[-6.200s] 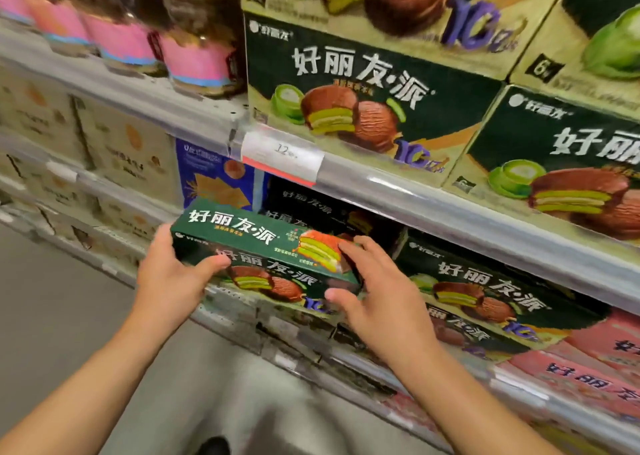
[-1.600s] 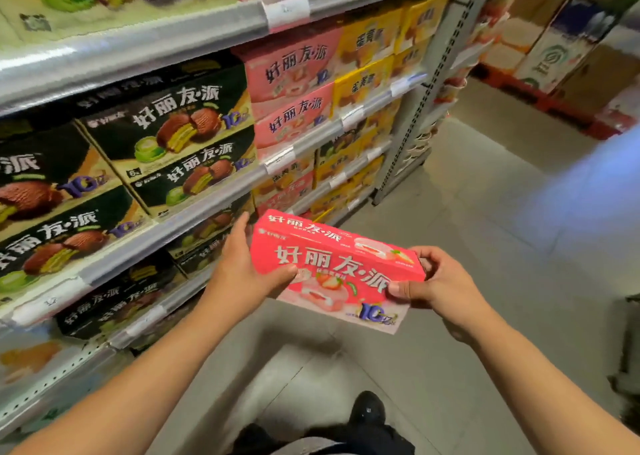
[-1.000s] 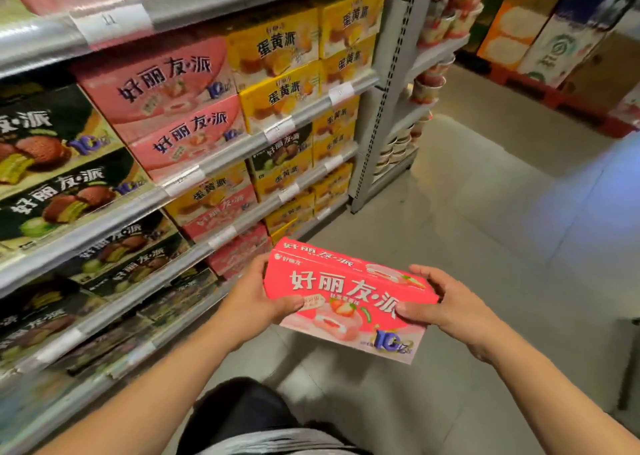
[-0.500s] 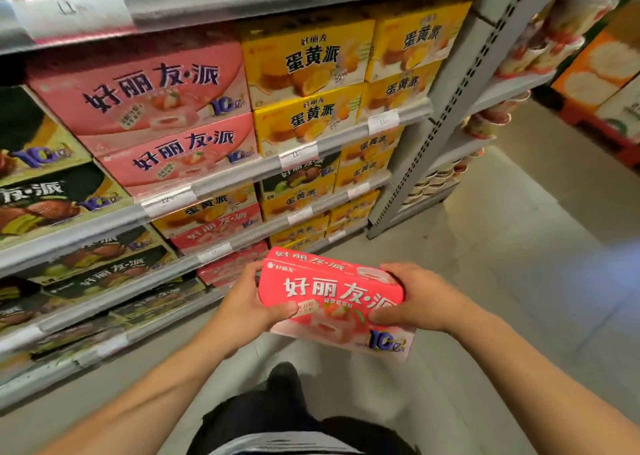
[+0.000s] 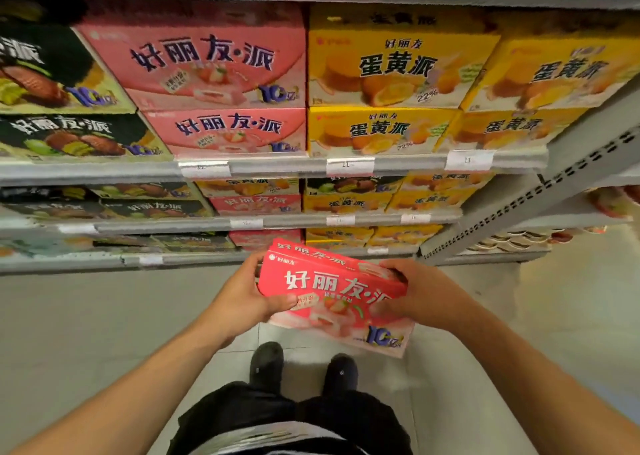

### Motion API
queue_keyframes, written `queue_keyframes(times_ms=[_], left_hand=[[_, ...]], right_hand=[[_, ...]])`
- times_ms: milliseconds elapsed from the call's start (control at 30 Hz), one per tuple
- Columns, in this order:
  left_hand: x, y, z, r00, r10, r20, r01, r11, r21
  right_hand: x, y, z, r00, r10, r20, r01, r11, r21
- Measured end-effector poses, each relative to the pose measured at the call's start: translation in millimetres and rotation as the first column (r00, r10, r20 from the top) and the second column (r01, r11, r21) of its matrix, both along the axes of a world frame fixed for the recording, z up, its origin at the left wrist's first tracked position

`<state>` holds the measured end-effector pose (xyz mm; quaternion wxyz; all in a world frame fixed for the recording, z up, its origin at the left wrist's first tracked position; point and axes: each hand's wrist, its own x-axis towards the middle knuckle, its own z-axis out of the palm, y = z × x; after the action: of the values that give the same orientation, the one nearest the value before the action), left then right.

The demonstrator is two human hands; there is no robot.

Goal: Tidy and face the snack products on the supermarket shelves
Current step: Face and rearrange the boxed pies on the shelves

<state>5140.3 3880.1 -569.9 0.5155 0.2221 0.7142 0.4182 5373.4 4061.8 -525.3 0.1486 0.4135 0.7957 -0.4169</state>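
A pink strawberry pie box (image 5: pixel 334 293) is held in front of the shelving, tilted with its printed face up. My left hand (image 5: pixel 242 297) grips its left end, thumb on the front. My right hand (image 5: pixel 419 293) grips the right end, fingers over the top edge. Two matching pink boxes (image 5: pixel 214 74) are stacked on the upper shelf straight ahead, with more pink boxes (image 5: pixel 256 203) on the shelf below. The lowest shelf (image 5: pixel 194 259) runs just behind the held box.
Yellow egg-yolk pie boxes (image 5: pixel 388 70) fill the shelf right of the pink ones, dark green pie boxes (image 5: pixel 55 77) the left. A grey perforated upright (image 5: pixel 540 191) ends the bay, with cup snacks (image 5: pixel 512 241) beyond. My feet (image 5: pixel 301 368) stand on grey floor.
The view has swung to face the shelf squarely. The pink box stays in both hands and is now in front of the lower shelves, closer to the pink stacks.
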Motion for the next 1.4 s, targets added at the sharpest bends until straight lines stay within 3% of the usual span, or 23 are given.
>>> queue_keyframes(times_ms=[233,300,367,433,667,967,1100,1167,1400], left_hand=[[-5.8,-43.1,-22.8,0.960,0.271,0.065,-0.267,0.962,-0.065],[-10.0,-61.9,-32.6,0.921,0.382,0.074,-0.377,0.923,-0.081],[-17.7,-81.0,-42.5,0.877,0.477,0.065,-0.471,0.878,-0.089],[-28.3,-96.5,-53.1,0.845,0.532,0.048,-0.525,0.844,-0.107],[-49.5,-133.7,-95.7,0.799,0.601,-0.018,-0.600,0.796,-0.082],[-44.8,-177.6,-122.5,0.808,0.590,-0.014,-0.588,0.803,-0.097],[-44.7,-179.9,-127.1,0.821,0.570,-0.035,-0.570,0.814,-0.111],[-46.1,-177.7,-127.9,0.824,0.564,-0.046,-0.566,0.818,-0.104],[-50.3,-172.7,-121.5,0.817,0.573,-0.072,-0.577,0.810,-0.101]], right_hand=[[-60.3,28.1,-21.2,0.938,0.345,0.029,-0.345,0.938,0.015],[-94.3,33.1,-21.6,0.919,0.394,-0.033,-0.394,0.919,-0.011],[-134.5,39.8,-33.6,0.899,0.430,-0.082,-0.425,0.902,0.073],[-178.8,40.2,-52.2,0.878,0.478,0.038,-0.474,0.854,0.215],[-259.9,36.4,-108.7,0.890,0.400,0.217,-0.445,0.667,0.598],[-282.9,61.4,-122.7,0.838,0.374,0.397,-0.544,0.614,0.572],[-298.8,68.0,-119.1,0.858,0.331,0.393,-0.482,0.784,0.391],[-301.1,68.4,-118.7,0.848,0.326,0.419,-0.486,0.794,0.365],[-289.9,61.4,-130.1,0.882,0.270,0.386,-0.448,0.733,0.512]])
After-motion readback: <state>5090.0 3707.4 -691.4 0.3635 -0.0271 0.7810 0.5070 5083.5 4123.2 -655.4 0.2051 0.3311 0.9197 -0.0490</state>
